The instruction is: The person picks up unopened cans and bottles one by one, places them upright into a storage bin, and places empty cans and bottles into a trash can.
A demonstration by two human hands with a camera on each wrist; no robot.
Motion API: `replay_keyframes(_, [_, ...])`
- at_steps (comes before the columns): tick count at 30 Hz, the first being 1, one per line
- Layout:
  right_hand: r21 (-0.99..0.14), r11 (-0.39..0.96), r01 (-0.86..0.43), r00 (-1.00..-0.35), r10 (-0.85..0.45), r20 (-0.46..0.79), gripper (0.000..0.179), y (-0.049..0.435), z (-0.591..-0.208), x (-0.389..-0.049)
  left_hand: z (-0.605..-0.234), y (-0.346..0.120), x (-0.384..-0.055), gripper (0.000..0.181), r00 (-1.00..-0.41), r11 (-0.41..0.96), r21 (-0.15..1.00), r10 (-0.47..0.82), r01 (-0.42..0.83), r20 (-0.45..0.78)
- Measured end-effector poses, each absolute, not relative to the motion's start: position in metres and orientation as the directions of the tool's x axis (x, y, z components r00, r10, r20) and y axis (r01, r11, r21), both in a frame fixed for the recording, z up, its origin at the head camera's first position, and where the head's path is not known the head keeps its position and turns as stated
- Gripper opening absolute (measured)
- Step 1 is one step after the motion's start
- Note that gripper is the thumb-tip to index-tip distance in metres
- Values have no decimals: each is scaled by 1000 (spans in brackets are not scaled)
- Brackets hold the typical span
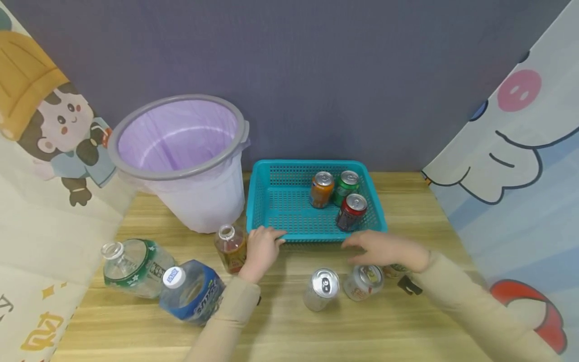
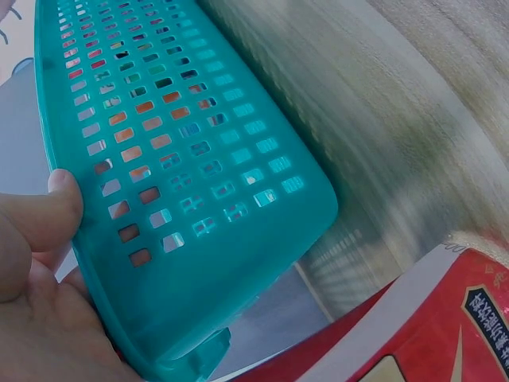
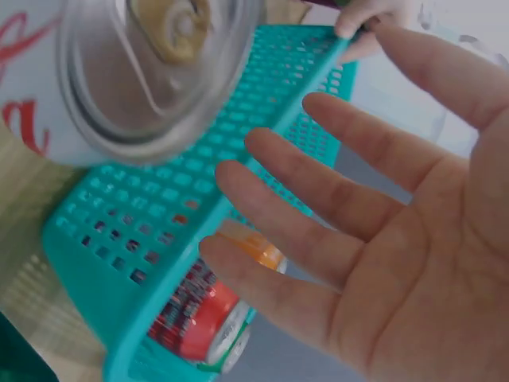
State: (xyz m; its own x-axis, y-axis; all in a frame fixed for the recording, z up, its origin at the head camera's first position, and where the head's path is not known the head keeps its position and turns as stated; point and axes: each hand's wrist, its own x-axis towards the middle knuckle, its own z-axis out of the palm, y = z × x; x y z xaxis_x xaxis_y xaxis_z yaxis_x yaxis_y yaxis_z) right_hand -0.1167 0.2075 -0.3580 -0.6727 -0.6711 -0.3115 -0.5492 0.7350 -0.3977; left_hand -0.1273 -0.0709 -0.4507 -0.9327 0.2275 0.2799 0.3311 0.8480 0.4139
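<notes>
A teal plastic basket [image 1: 294, 237] holds three drink cans: an orange can [image 1: 321, 190], a green can [image 1: 347, 187] and a dark red can [image 1: 351, 213]. At its front left corner my left hand [image 1: 263, 251] grips the rim, with the thumb [image 2: 67, 203] on the outer side and the fingers over the edge. My right hand [image 1: 384, 249] is beside the front right corner, its fingers spread and extended toward the rim, holding nothing. Below it stands a white can [image 1: 363, 283]; a silver-topped can [image 1: 320, 290] is just to the left.
A bin [image 1: 203, 196] with a light purple liner stands at the back left. Several empty plastic bottles are on the left: a green-labelled one [image 1: 137, 266], a blue-labelled one [image 1: 192, 291], and an amber one [image 1: 230, 249] beside my left hand. A dark wall [image 1: 316, 75] rises behind the basket.
</notes>
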Motion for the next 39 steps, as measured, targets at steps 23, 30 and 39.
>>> replay_keyframes(23, [-428, 701, -571, -597, -712, -370, 52, 204, -375, -93, -453, -70, -127, 21, -931, 848, 413, 223, 331, 288])
replay_keyframes(30, [-445, 652, -614, -555, -757, -344, 55, 208, -380, -91, -450, -71, -126, 21, -932, 848, 416, 222, 329, 286])
replay_keyframes(39, [-429, 621, -656, -550, -783, -291, 53, 215, -393, -90, -450, -70, -126, 21, -931, 844, 420, 221, 332, 292])
